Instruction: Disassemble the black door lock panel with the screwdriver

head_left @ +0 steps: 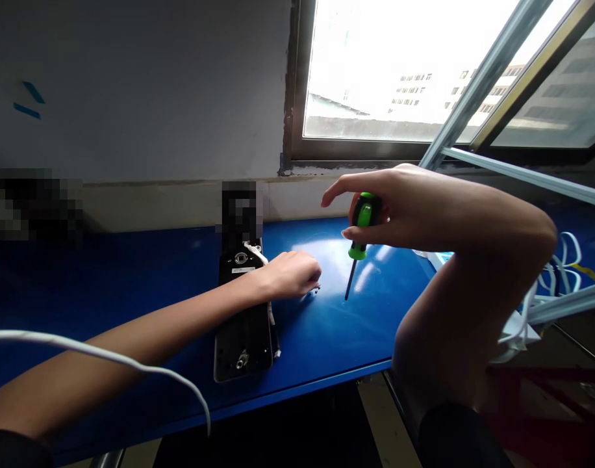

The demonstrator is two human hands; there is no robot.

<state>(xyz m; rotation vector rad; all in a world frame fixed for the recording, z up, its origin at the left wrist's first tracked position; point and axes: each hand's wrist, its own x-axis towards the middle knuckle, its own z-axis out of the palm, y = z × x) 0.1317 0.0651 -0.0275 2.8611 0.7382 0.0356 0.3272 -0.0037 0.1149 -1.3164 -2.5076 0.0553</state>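
My right hand [395,205] is raised over the right part of the table, its fingers curled around the green and black handle of a screwdriver [363,224]. The dark shaft slants down, its tip above the blue surface. My left hand [295,274] rests low over the table with the fingers bent together. Small dark bits [314,291], too tiny to name, show right at its fingertips. My left forearm crosses a long black device panel [243,338], which lies on the table with a metal lock-like part near its lower end and a white cable along its right edge.
The blue table [317,344] ends at a front edge below. A white cable [132,361] hangs across the lower left. Metal frame bars [531,172] and bundled white cables [565,266] stand at the right. A window [375,84] and wall [141,91] lie behind.
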